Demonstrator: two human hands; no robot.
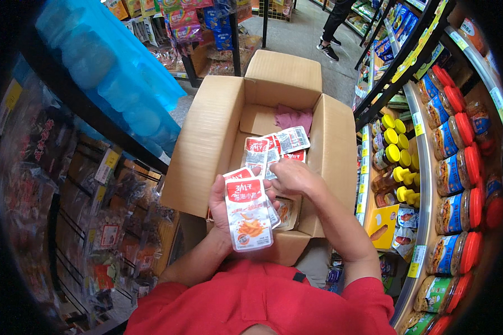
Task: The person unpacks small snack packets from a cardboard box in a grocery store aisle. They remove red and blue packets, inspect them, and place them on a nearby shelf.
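My left hand (220,205) is closed around a few red-and-white snack packets (250,217), the top one showing a picture of orange strips. Just to its right, my right hand (291,176) reaches into an open cardboard box (209,138), its fingertips at the edge of a packet; whether they grip it is not plain. More such packets (293,140) lie in the box, some with their printed backs up. A crumpled mauve cloth (294,116) lies at the box's far end. Below my hands, another packet (287,213) shows partly in the box's near end.
Shelves on the right hold red-lidded jars (450,173) and yellow-lidded jars (387,155). Hanging bagged snacks (109,234) fill a rack at the left, beside a blue plastic sheet (121,83). Beyond the box, a person's legs and black shoes (329,51) stand in the aisle.
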